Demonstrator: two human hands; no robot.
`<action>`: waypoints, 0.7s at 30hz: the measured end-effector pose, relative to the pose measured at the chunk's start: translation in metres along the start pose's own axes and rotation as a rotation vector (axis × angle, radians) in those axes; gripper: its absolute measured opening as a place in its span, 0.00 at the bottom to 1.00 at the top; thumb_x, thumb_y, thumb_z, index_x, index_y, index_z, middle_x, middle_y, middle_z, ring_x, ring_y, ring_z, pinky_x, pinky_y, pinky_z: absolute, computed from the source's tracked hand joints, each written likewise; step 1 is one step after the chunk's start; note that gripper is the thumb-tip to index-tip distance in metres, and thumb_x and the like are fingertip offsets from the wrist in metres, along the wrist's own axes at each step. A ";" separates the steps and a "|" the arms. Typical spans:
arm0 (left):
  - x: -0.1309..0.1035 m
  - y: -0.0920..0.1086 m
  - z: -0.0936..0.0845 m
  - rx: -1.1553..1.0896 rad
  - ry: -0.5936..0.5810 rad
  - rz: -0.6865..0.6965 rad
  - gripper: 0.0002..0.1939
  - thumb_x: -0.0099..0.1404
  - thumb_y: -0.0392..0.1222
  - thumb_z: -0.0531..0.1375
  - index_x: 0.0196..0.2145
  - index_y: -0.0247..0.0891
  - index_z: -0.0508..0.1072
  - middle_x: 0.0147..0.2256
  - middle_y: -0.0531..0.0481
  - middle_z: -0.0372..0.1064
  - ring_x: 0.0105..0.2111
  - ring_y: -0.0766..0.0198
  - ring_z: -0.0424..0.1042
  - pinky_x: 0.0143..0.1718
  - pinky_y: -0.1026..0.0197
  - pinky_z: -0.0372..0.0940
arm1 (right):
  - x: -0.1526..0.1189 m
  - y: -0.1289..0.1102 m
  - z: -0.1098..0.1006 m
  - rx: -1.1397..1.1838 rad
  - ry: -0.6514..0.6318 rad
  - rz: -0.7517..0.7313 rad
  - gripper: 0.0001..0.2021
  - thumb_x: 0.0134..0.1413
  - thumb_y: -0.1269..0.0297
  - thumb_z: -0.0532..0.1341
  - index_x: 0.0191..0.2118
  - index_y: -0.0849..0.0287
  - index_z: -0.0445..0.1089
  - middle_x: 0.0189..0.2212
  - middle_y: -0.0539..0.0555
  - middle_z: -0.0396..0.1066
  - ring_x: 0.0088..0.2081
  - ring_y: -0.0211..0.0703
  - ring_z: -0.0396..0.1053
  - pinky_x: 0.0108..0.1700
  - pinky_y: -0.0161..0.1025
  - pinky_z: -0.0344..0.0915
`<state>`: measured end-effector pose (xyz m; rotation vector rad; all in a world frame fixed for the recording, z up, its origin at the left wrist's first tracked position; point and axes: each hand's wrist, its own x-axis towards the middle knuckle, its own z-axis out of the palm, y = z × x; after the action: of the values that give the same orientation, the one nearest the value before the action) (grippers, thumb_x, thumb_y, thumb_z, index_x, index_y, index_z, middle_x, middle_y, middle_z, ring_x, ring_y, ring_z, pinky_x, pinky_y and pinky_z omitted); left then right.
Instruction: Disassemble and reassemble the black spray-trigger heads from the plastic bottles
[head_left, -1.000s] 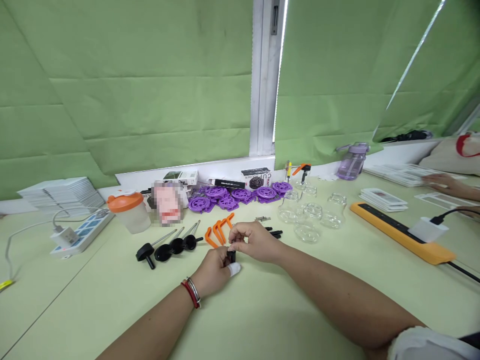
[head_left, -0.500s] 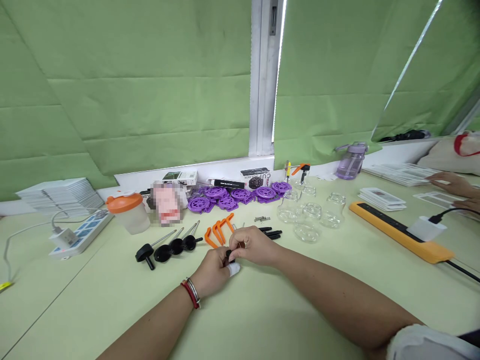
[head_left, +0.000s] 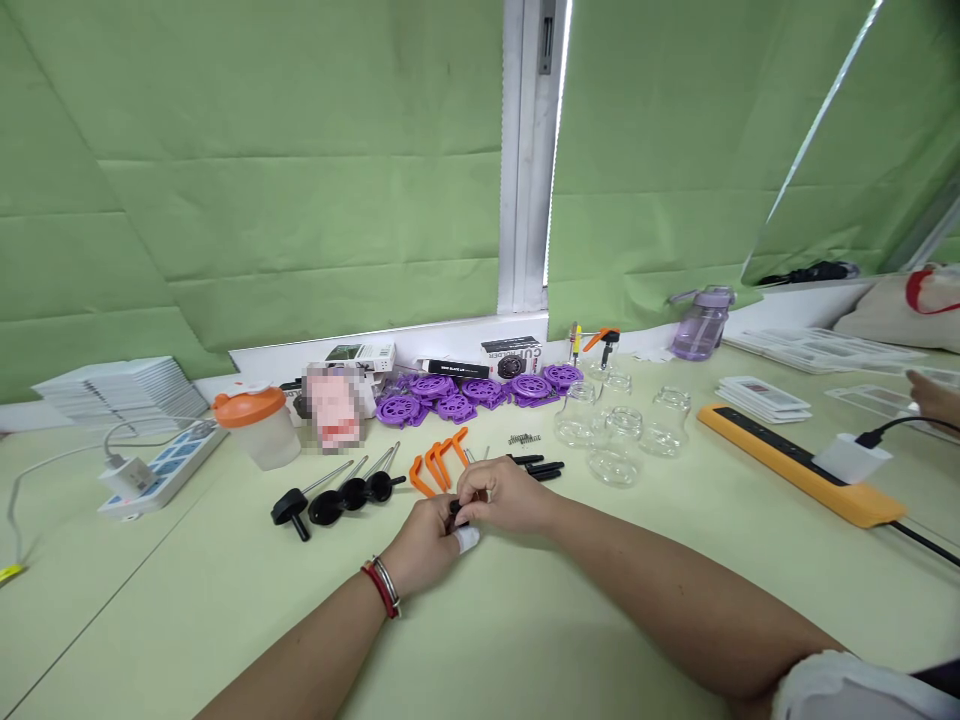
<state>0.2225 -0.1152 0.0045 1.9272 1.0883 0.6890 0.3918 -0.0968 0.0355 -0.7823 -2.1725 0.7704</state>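
My left hand (head_left: pixel 429 545), with white tape round the thumb, is closed on a small black part (head_left: pixel 455 507). Against it, my right hand (head_left: pixel 499 495) pinches at the same part; most of it is hidden by the fingers, so its kind cannot be told. Just beyond my hands lie several orange bent handles (head_left: pixel 439 462) and black rod-like pieces (head_left: pixel 546 467). To the left are several round black pieces with metal shafts (head_left: pixel 352 492). A small group of springs (head_left: pixel 523 438) lies behind my right hand, and several clear glass bottles (head_left: pixel 622 440) stand to its right.
Purple plastic cup holder parts (head_left: pixel 450 392) and boxes (head_left: pixel 512 357) line the back. An orange-lidded cup (head_left: pixel 259 425) and white power strip (head_left: pixel 161 470) are left. On the right are an orange power strip (head_left: pixel 787 455), purple bottle (head_left: pixel 703 322) and another person's hand (head_left: pixel 934 393).
My hands stay together at the black part, with only slight finger movement. At the far right, the other person's hand has drawn back from the white sheets.
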 end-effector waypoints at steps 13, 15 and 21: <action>-0.007 0.002 -0.023 -0.083 -0.033 0.043 0.08 0.60 0.44 0.56 0.33 0.36 0.64 0.26 0.55 0.60 0.26 0.69 0.58 0.28 0.66 0.55 | -0.001 0.024 0.037 0.440 -0.009 0.544 0.04 0.46 0.72 0.60 0.26 0.61 0.63 0.15 0.45 0.63 0.19 0.33 0.63 0.22 0.31 0.62; -0.007 0.001 -0.026 -0.010 -0.051 0.037 0.09 0.60 0.44 0.55 0.30 0.35 0.65 0.26 0.53 0.61 0.26 0.68 0.58 0.28 0.65 0.55 | -0.001 0.025 0.042 0.414 0.001 0.580 0.03 0.46 0.73 0.59 0.26 0.60 0.64 0.15 0.45 0.63 0.18 0.33 0.63 0.21 0.30 0.61; -0.007 -0.001 -0.030 0.196 -0.070 0.005 0.08 0.59 0.43 0.55 0.29 0.35 0.68 0.26 0.53 0.62 0.26 0.67 0.59 0.27 0.65 0.54 | -0.003 0.024 0.046 0.282 0.016 0.550 0.04 0.48 0.71 0.60 0.26 0.61 0.65 0.16 0.47 0.65 0.17 0.33 0.62 0.19 0.29 0.58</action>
<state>0.1958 -0.1095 0.0189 2.1038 1.1432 0.5289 0.3659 -0.0963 -0.0092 -1.2435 -1.7860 1.3030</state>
